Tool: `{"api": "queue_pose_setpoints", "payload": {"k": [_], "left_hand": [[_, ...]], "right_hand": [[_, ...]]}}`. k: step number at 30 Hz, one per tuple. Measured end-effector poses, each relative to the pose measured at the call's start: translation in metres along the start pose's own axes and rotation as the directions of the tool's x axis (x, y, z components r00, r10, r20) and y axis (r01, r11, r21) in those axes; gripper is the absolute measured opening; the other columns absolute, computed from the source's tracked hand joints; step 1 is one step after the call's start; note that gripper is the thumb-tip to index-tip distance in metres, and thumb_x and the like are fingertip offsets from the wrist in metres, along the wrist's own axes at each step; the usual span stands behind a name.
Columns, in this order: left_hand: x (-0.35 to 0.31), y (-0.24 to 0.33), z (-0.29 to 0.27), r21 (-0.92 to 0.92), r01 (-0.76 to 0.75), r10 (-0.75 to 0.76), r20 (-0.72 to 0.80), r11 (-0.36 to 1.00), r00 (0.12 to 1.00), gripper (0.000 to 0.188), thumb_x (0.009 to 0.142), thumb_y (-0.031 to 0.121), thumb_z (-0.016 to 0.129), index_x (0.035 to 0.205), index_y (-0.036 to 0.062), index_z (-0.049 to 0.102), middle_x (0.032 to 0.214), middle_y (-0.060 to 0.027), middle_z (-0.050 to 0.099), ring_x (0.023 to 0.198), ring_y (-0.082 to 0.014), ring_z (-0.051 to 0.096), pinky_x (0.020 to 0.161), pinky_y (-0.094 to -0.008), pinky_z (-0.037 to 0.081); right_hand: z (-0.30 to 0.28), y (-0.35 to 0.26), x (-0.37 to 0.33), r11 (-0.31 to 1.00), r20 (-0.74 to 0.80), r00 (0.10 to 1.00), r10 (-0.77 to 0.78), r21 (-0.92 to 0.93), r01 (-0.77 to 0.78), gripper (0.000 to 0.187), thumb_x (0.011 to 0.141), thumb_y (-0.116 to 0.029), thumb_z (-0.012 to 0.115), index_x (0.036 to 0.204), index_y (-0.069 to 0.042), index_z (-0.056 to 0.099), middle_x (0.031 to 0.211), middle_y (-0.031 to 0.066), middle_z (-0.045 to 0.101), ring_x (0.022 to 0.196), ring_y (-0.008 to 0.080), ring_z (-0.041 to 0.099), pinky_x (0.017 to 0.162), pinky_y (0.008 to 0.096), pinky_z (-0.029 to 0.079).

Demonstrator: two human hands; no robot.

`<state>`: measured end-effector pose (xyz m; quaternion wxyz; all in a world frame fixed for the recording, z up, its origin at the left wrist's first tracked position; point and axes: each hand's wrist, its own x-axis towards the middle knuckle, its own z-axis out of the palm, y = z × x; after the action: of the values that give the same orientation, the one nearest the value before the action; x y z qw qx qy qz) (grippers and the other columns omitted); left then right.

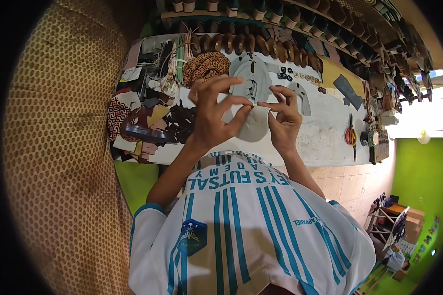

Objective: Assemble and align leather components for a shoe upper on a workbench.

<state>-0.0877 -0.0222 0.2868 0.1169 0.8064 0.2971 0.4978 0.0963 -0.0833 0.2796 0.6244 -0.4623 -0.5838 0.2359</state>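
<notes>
Pale curved piece (253, 130): just on the body side of the fingertips, between both hands. Left hand (215, 108): thumb and forefinger narrowed, pinching its far edge; other fingers spread. Right hand (284, 120): thumb and forefinger at its right corner; cannot tell whether gripping. Beyond fingertips, grey shoe-shaped pieces (262, 76). Beyond left fingers, spotted cloth (202, 68). Well right, orange-handled scissors (350, 136).
</notes>
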Motion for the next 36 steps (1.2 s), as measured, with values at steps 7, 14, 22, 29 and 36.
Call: {"api": "queue_pose_setpoints", "payload": {"k": [7,14,22,29,36], "left_hand": [[0.000,-0.012,0.003,0.020,-0.097,0.098,-0.042,0.995,0.994,0.015,0.076,0.022,0.083,0.088,0.0213,0.075,0.128,0.0010,0.062,0.126,-0.0200,0.051,0.114,-0.0433,0.021],[-0.004,-0.009,0.006,0.049,-0.118,0.120,-0.036,0.992,0.992,0.013,0.077,0.023,0.082,0.087,0.0187,0.075,0.129,-0.0002,0.062,0.126,-0.0214,0.051,0.116,-0.0430,0.020],[-0.002,-0.020,0.010,-0.497,0.472,-0.342,0.333,0.728,0.879,0.016,0.083,0.020,0.077,0.094,0.0088,0.076,0.134,-0.0069,0.060,0.131,-0.0275,0.048,0.115,-0.0456,0.028],[0.005,-0.020,-0.004,-0.338,0.333,-0.194,0.384,0.880,0.903,0.014,0.083,0.018,0.076,0.095,0.0107,0.077,0.139,-0.0075,0.059,0.135,-0.0275,0.045,0.114,-0.0452,0.028],[0.012,-0.021,-0.008,-0.177,0.077,-0.020,0.304,0.981,0.953,0.011,0.079,0.017,0.080,0.089,0.0169,0.076,0.138,-0.0049,0.060,0.134,-0.0236,0.046,0.116,-0.0439,0.021]], "right_hand": [[-0.006,-0.006,-0.006,0.928,0.124,0.979,-0.165,-0.318,0.196,0.032,0.072,0.009,0.066,0.097,-0.005,0.080,0.129,0.0137,0.054,0.127,0.0288,0.051,0.110,0.0439,0.038],[-0.003,-0.001,-0.008,0.967,0.028,0.995,-0.098,-0.234,0.102,0.032,0.067,0.005,0.071,0.095,-0.007,0.080,0.124,0.0123,0.059,0.123,0.0295,0.053,0.107,0.0441,0.040],[-0.009,-0.004,-0.002,0.822,0.166,0.939,-0.302,-0.453,0.345,0.031,0.064,0.004,0.074,0.092,-0.008,0.079,0.122,0.0113,0.062,0.121,0.0303,0.054,0.106,0.0455,0.041],[-0.007,-0.001,-0.004,0.886,0.118,0.971,-0.209,-0.396,0.239,0.029,0.065,0.005,0.074,0.091,-0.008,0.079,0.122,0.0115,0.062,0.120,0.0299,0.054,0.104,0.0445,0.042],[-0.008,-0.002,-0.001,0.906,0.171,0.970,-0.176,-0.356,0.227,0.025,0.069,0.004,0.074,0.092,-0.006,0.079,0.122,0.0119,0.061,0.122,0.0295,0.054,0.102,0.0442,0.043]]}}
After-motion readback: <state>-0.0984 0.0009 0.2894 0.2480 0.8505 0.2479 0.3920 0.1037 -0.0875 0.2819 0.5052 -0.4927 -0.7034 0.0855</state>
